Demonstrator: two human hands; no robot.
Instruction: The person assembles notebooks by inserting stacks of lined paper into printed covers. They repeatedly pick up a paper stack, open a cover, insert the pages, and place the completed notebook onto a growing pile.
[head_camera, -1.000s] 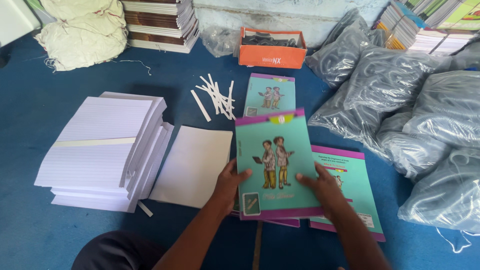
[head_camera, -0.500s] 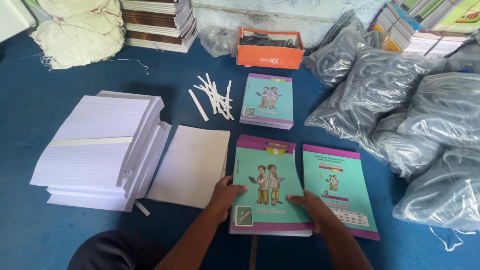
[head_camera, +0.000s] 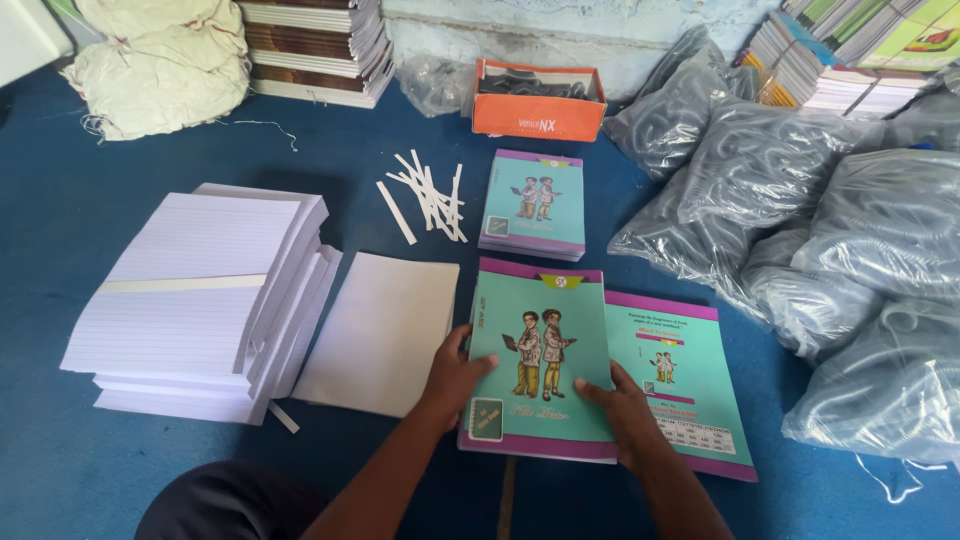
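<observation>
Blue floor covering (head_camera: 200, 480) runs under everything. Nearest, the left hand (head_camera: 455, 378) lies open on the left edge of the teal notebook (head_camera: 540, 360), and the right hand (head_camera: 625, 410) lies open on its lower right corner. The notebook now sits flat on its stack, squared up; a second ago it was tilted up. A back cover (head_camera: 690, 385) lies just right. Left are blank sheets (head_camera: 380, 330) and a ruled paper stack (head_camera: 200, 300). Farther off: paper strips (head_camera: 425, 195), another notebook pile (head_camera: 535, 205), an orange box (head_camera: 540, 100).
</observation>
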